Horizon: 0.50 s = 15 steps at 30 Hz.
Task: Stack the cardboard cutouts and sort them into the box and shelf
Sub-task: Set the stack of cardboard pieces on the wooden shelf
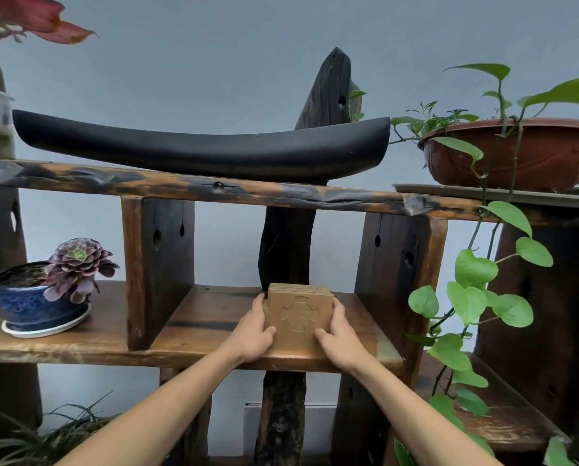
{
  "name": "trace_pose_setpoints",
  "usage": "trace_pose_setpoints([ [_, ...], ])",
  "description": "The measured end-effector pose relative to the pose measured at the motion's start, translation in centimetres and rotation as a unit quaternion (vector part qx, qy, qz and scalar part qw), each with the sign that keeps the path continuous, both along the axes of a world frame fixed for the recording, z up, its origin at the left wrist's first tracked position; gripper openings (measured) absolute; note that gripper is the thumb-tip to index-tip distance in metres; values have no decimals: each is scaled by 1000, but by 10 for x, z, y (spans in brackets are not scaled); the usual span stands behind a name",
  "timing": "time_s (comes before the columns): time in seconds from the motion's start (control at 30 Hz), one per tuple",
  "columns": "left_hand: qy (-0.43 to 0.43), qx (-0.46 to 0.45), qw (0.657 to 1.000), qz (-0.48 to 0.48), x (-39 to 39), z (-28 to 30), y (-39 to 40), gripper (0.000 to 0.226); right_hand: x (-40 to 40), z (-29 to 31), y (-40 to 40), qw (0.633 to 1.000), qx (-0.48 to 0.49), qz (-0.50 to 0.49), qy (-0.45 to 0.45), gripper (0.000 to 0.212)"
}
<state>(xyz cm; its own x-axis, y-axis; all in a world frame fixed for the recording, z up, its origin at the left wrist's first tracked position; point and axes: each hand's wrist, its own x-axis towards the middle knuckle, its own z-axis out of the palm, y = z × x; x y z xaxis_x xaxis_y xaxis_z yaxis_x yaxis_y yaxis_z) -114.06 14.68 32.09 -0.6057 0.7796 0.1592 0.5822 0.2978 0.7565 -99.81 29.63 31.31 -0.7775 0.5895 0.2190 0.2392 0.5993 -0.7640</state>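
On middle shelf, between two dark posts, stack of cutouts stands upright on edge. Your left hand grips stack's left side, fingers curled round it. Your right hand grips right side, thumb on front card. Front card shows cross shape. Blue pot with purple plant sits well apart, to left.

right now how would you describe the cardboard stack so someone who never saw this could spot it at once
Find the wooden shelf unit with the long black curved piece on its top board. In the middle compartment below, the cardboard stack stands upright, held between the left hand and right hand. It is the only tan, flat-sided thing there, with a cross shape cut into its front.
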Motion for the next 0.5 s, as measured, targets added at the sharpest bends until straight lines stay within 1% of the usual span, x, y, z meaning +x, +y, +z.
trace_pose_setpoints([
  [0.1, -8, -6, 1000, -5, 2, -1, 1, 83, -2, 2, -3, 1000, -6, 0, -18, 79],
  [0.23, -14, 3, 1000, -1, -5, -1, -6, 79, 1, 4, 3, 1000, -14, -3, -27, 77],
  [0.37, -17, 26, 999, 19, -11, -1, -11, 68, 6, 1, 7, 999, -41, -24, -10, 76],
  [0.5, -17, 44, 998, 30, -14, 0, -17, 55, 9, 1, 6, 999, -47, -16, 19, 67],
])
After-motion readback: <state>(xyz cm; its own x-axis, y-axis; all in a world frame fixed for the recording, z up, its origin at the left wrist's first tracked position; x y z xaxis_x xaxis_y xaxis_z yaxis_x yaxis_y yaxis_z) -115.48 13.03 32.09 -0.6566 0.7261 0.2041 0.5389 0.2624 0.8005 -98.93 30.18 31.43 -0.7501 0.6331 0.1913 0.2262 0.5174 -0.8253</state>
